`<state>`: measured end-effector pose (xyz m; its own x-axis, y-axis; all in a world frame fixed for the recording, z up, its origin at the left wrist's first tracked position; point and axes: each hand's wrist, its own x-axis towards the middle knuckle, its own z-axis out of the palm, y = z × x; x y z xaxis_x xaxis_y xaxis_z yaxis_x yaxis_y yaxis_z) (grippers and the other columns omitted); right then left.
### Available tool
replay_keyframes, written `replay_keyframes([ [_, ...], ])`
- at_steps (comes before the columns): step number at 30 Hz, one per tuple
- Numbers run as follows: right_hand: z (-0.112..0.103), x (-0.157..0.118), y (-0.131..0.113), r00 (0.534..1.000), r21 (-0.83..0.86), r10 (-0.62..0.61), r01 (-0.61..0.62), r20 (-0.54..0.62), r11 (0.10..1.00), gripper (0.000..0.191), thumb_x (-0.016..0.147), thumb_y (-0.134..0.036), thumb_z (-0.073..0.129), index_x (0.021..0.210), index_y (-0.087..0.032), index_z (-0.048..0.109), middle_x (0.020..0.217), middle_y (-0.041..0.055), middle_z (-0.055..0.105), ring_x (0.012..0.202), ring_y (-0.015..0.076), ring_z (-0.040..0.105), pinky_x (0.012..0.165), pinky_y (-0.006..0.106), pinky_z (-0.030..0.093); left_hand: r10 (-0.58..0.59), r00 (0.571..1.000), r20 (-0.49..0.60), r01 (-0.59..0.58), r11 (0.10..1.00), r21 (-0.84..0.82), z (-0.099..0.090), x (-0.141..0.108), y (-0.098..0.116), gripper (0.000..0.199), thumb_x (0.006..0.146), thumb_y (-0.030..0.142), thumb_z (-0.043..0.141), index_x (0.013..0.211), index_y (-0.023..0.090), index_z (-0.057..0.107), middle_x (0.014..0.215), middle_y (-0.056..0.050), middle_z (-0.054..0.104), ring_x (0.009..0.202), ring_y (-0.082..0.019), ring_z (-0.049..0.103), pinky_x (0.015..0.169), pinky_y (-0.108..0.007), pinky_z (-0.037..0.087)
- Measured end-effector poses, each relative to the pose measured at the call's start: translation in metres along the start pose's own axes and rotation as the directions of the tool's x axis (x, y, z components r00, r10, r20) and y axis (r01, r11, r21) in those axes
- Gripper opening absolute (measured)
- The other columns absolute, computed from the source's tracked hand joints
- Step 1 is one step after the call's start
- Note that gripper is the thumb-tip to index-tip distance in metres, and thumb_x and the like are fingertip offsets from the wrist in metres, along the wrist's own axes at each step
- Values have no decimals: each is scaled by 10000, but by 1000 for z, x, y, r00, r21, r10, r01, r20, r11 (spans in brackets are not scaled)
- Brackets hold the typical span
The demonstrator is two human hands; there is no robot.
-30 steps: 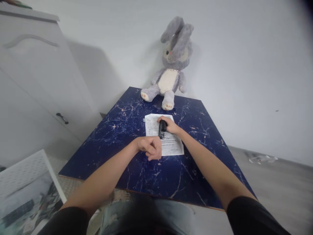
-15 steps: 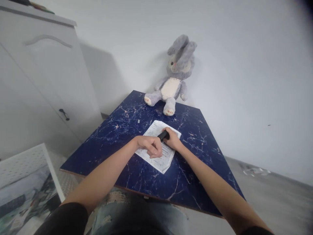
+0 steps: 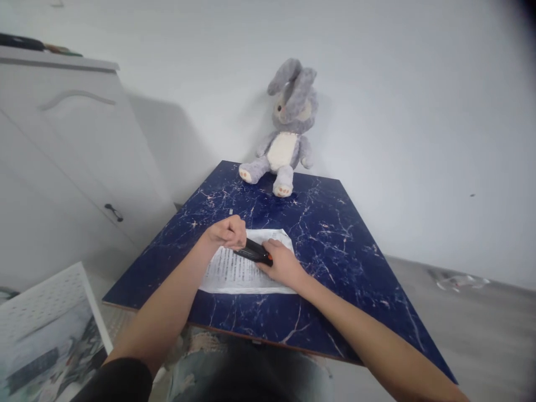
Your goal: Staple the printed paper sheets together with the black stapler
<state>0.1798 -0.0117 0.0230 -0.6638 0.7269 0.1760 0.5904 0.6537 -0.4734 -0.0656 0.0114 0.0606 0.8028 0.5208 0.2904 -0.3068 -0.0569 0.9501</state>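
A printed sheet of paper (image 3: 234,273) lies on the blue marbled table (image 3: 318,223). Above it is a black stapler-like tool (image 3: 254,251), seen between my hands. My right hand (image 3: 281,263) is wrapped round the tool's right end, over the right part of the paper. At the tool's left end, over the paper's upper left edge, my left hand (image 3: 229,231) is closed with its fingers curled; what it grips, if anything, is hidden.
A grey plush rabbit (image 3: 285,151) sits at the table's back edge against the wall. A tiny pale piece (image 3: 230,212) lies left of it. The white cabinet (image 3: 75,156) stands at left, with a white-framed panel (image 3: 50,329) below.
The paper has turned so its long side runs left to right. My left hand has moved up and left, my right hand slightly down and left; more of the black tool shows.
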Motion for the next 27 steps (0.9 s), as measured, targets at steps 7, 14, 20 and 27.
replay_keyframes([
  [7,-4,-20,3,1000,46,8,-9,22,999,299,725,-313,825,855,-237,566,838,54,603,719,223,554,623,337,374,-5,808,-589,-51,996,-79,0,20,-18,522,752,556,804,542,176,514,449,76,237,383,-57,240,388,-196,253],
  [14,-33,-21,30,991,197,-124,130,-42,972,234,860,-360,746,808,-222,564,802,16,582,700,183,545,644,305,379,-76,629,-774,126,992,4,-4,47,-69,395,851,508,752,764,142,633,540,52,424,457,-73,399,456,-188,327],
  [20,-49,-19,67,988,232,-120,140,-98,962,337,908,-501,713,797,-205,597,777,1,512,701,173,511,659,298,381,111,520,-847,-19,993,118,-7,47,-75,295,930,423,671,847,140,679,714,-21,605,654,-124,599,651,-240,500],
  [27,-40,-12,82,991,295,-133,133,-19,946,392,845,-568,773,942,-192,722,822,12,567,729,177,542,679,305,420,39,669,-742,4,998,56,1,52,-78,437,961,534,632,941,110,732,874,-125,732,823,-200,715,838,-343,579],
])
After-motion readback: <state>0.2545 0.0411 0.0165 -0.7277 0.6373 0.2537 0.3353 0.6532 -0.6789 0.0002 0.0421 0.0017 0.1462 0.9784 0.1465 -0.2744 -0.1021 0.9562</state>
